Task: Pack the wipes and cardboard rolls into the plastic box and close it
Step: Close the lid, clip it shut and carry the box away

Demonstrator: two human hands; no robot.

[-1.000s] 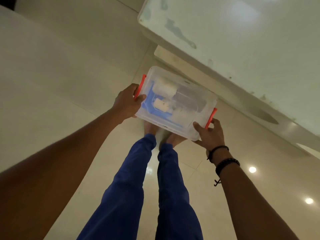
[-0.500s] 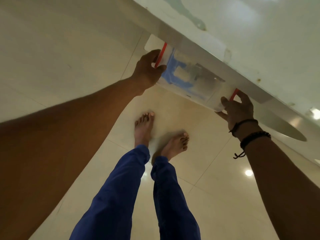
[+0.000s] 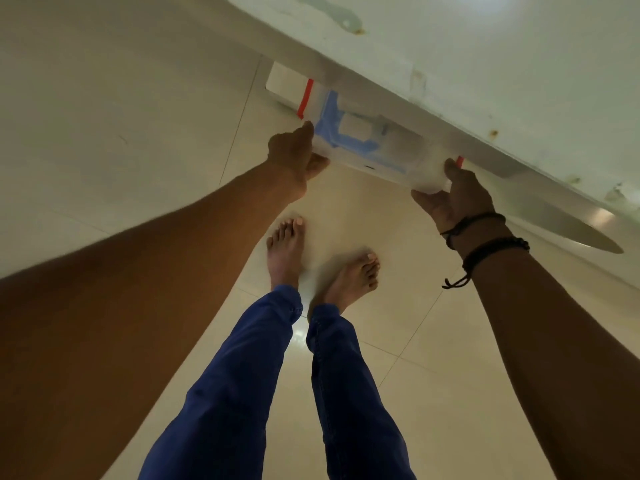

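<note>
Left hand [image 3: 294, 152]: the fingers are curled loosely, with the knuckles and fingertips pressed against the near left corner of the plastic box [image 3: 367, 147]. The hand does not wrap the box; contact is on the end wall and lower edge only. Whether the thumb below touches the underside cannot be determined.

Right hand [image 3: 450, 195]: the thumb lies over the near right corner of the box and the fingers are cupped beneath it, so this corner is pinched between thumb and fingers. Two dark cord bracelets [image 3: 485, 237] sit on the right wrist.

The plastic box is translucent, with its lid seated. One red latch [image 3: 306, 98] is visible on the left end and a second red latch [image 3: 459, 161] shows just above the right thumb. The box lies partly under the overhanging edge of a white table [image 3: 450, 64], which hides its far side. Through the lid a blue wipes pack [image 3: 346, 133] with a white label is visible. The cardboard rolls cannot be made out from this view.

Beyond the box, a white block [image 3: 284, 83] stands under the table, just beside the left end. Below, two bare feet and blue trouser legs [image 3: 259, 375] stand on a glossy tiled floor [image 3: 121, 133].
</note>
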